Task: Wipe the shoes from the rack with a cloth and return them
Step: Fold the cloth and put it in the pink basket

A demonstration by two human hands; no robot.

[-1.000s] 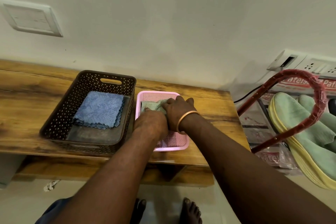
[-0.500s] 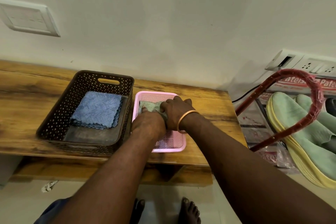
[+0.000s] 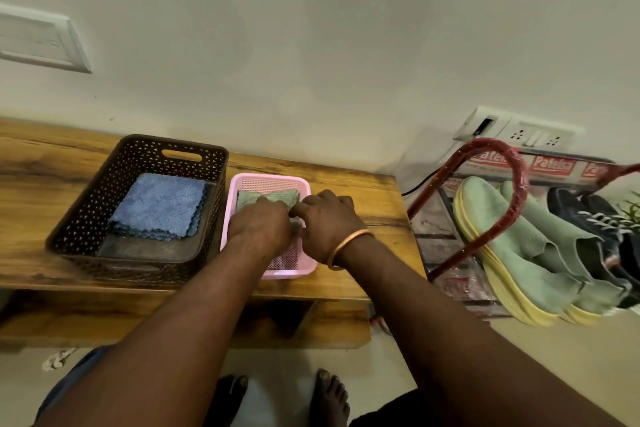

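Note:
A folded green cloth (image 3: 273, 196) lies in a small pink basket (image 3: 301, 265) on the wooden bench (image 3: 367, 215). Both my hands are down in that basket. My left hand (image 3: 260, 222) covers the cloth's near part with curled fingers and holds it. My right hand (image 3: 327, 224), with an orange bangle at the wrist, pinches the cloth's right edge by the basket's rim. On the red rack (image 3: 485, 218) at the right lies a pair of pale green shoes (image 3: 512, 246) with yellow soles, and a dark laced pair (image 3: 588, 218) sits behind them.
A brown perforated basket (image 3: 114, 184) with a stack of blue cloths (image 3: 159, 206) stands left of the pink one. A wall rises right behind the bench, with sockets (image 3: 533, 139) above the rack. My bare feet (image 3: 329, 395) stand on the floor below.
My hands have drawn slightly apart over the green cloth, and more of it shows at the basket's far end. The view has shifted a little to the right.

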